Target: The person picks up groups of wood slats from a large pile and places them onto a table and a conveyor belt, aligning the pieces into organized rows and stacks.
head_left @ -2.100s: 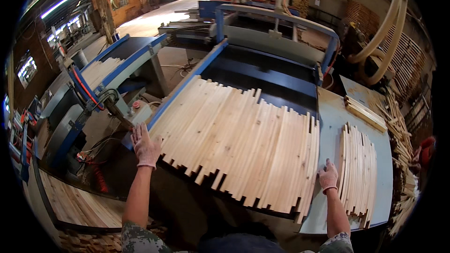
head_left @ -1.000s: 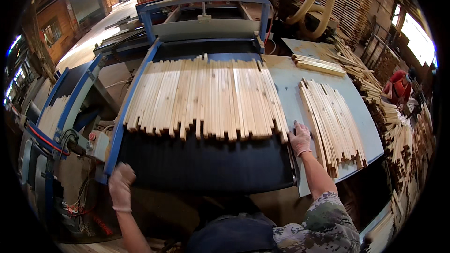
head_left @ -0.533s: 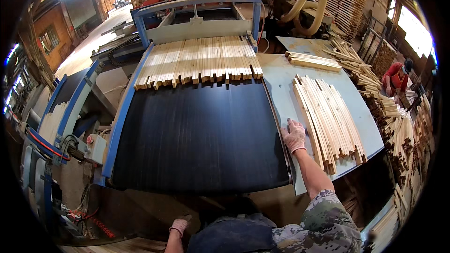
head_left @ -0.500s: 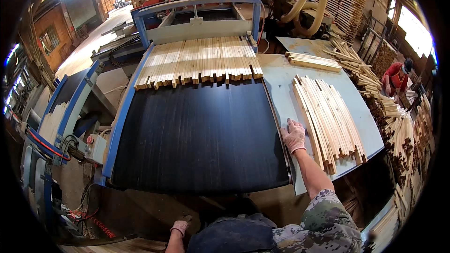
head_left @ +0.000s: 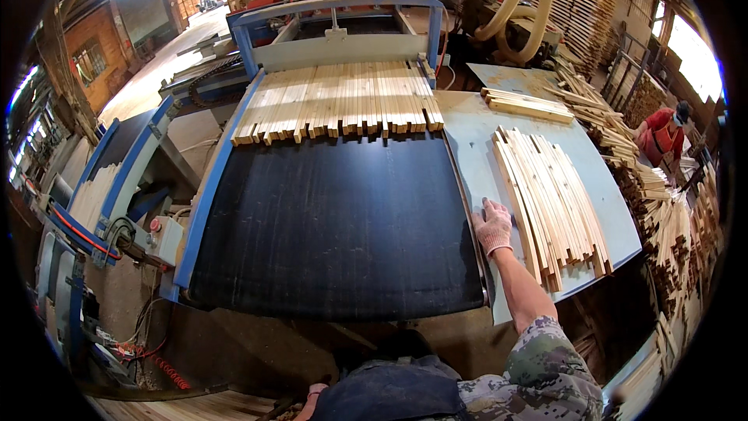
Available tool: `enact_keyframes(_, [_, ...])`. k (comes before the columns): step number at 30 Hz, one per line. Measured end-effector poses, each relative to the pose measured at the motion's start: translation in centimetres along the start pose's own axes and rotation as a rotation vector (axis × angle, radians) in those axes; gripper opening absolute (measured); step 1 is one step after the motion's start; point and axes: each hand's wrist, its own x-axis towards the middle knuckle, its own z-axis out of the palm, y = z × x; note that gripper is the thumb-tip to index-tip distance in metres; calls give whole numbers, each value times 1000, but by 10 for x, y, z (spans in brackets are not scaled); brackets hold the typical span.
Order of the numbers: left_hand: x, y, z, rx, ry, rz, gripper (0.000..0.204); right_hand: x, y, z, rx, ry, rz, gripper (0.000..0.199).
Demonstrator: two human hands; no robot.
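Carried farther along the black conveyor belt [head_left: 335, 226], the row of pale wooden slats [head_left: 339, 101] now lies at its far end, under the blue machine frame [head_left: 335, 8]. Right of the belt, the gloved right hand [head_left: 494, 226] rests flat, fingers together, on the grey side table [head_left: 475, 132], touching a stack of slats [head_left: 553, 199]. Only a sliver of the left hand [head_left: 314, 399] shows below the belt; its pose cannot be told.

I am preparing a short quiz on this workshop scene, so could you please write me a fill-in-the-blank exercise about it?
1. The right hand wears a ____ and rests flat on the grey side table.
2. The row of wooden slats lies at the far end of the ____ conveyor belt.
3. The loose stack of slats lies to the ____ of the right hand.

Missing words: glove; black; right
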Motion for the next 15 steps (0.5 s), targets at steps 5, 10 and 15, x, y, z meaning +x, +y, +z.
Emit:
enact_keyframes(5, [1,4,4,-32,-30,4,51,3,-7,5,-4,47,-51,53])
enact_keyframes(10, [10,6,3,-38,-35,18,50,-1,4,4,23,42,-25,53])
enact_keyframes(15, [10,5,10,-83,-32,17,50,1,-3,6,26,10,-29,56])
